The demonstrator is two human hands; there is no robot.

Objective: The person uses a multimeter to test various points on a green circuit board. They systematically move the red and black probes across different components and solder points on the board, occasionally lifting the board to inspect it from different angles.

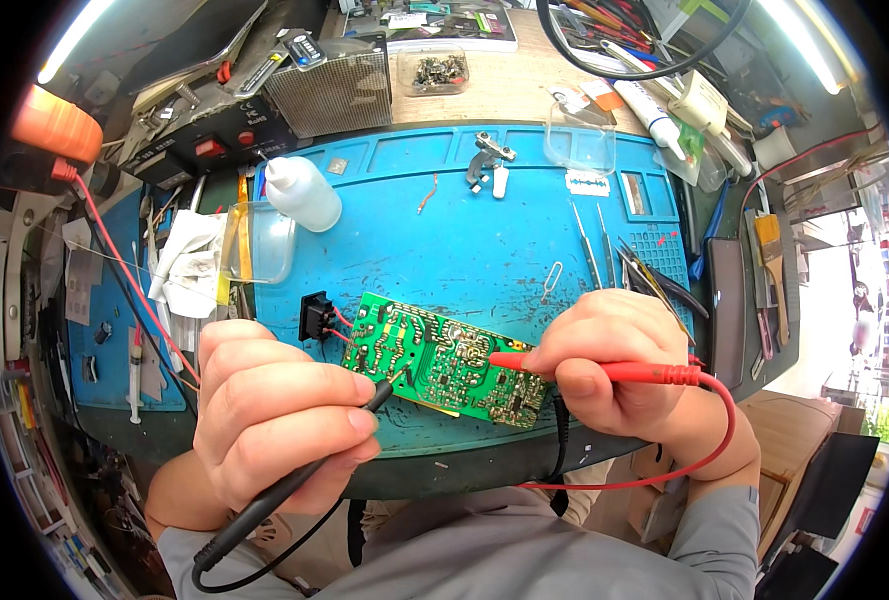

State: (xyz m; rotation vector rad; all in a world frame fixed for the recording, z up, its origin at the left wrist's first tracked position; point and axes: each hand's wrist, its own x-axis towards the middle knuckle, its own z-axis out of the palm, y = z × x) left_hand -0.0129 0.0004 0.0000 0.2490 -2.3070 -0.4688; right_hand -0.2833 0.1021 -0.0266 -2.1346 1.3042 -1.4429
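Green rectangular printed circuit board (444, 365), solder side up, lying near the front edge of the blue silicone work mat (464, 240). The left hand (269, 410), fingers clamped on a black test probe (294, 480), touches its tip to the board's left part. The right hand (619, 365), fingers closed around a red test probe (604, 370), sets its tip at the board's middle.

"What lay at the back of the blue mat (464, 250)?"

"A white squeeze bottle (302, 192) stood near its left corner, a clear plastic tray (261, 243) just beside it. Thin metal picks (595, 242) lay toward the right."

"And beyond the mat?"

"A small clear box of parts (434, 72), and a paintbrush (772, 262) far right."
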